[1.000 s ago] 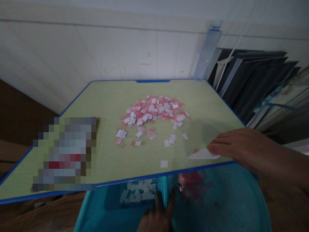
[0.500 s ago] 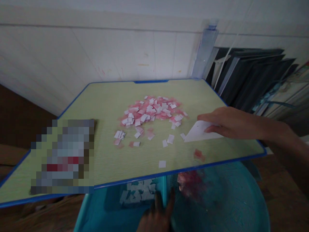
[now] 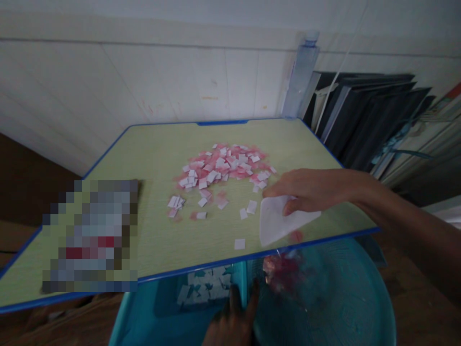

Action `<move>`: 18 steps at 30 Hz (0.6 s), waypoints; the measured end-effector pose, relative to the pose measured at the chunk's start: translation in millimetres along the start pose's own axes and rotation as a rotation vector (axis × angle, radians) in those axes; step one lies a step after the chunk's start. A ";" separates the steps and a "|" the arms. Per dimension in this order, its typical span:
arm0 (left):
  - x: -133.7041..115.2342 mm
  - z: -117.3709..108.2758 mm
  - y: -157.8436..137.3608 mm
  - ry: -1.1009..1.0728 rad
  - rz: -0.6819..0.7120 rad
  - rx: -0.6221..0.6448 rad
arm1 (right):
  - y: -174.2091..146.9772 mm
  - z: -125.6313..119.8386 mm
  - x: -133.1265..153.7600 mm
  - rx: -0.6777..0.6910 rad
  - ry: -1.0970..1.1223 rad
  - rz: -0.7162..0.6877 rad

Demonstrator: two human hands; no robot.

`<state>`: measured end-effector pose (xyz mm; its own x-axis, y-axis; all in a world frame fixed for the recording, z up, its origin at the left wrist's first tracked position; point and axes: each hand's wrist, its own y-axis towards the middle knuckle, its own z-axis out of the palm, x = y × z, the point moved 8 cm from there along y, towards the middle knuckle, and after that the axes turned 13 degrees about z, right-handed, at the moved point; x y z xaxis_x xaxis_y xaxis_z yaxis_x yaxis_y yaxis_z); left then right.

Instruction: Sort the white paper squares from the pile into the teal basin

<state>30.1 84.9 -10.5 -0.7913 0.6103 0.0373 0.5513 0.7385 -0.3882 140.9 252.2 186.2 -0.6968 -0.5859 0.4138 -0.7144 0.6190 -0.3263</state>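
The right hand point(image 3: 306, 189) grips a white scraper point(image 3: 273, 217) between thumb and fingers at the right part of the table point(image 3: 154, 149), the scraper's lower corner near the table's front edge. Paper squares point(image 3: 221, 164) mixed with pink bits lie heaped around the table's middle. Below the table's front edge, the left hand point(image 3: 230, 327) reaches into a teal tub point(image 3: 360, 312), fingers extended; whether it holds anything, I cannot tell.

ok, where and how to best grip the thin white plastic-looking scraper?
I'd pinch the scraper along its upper edge, coming from the right, thumb on the near face, fingers behind. It's thin and flat, so a pinch suits; this leaves its left and near edges free over the yellow-green blue-rimmed board. The right hand grips from that side now.
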 end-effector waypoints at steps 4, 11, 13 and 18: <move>-0.6 0.2 -0.1 0.004 0.007 -0.017 | -6.5 1.1 5.3 0.000 0.015 -0.033; -0.5 0.2 0.2 0.018 0.006 -0.033 | -38.6 4.9 -5.2 -0.150 -0.065 0.067; 0.6 -0.3 0.7 0.004 0.012 -0.027 | -49.6 6.8 -4.0 -0.209 -0.109 0.126; -0.4 -0.1 1.7 -0.038 0.058 -0.004 | -71.8 23.5 0.5 -0.220 -0.097 0.253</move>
<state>31.4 85.9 -11.1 -0.7676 0.6406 -0.0205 0.5973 0.7034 -0.3853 190.3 195.2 189.8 -0.8602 -0.4401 0.2575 -0.4949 0.8424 -0.2132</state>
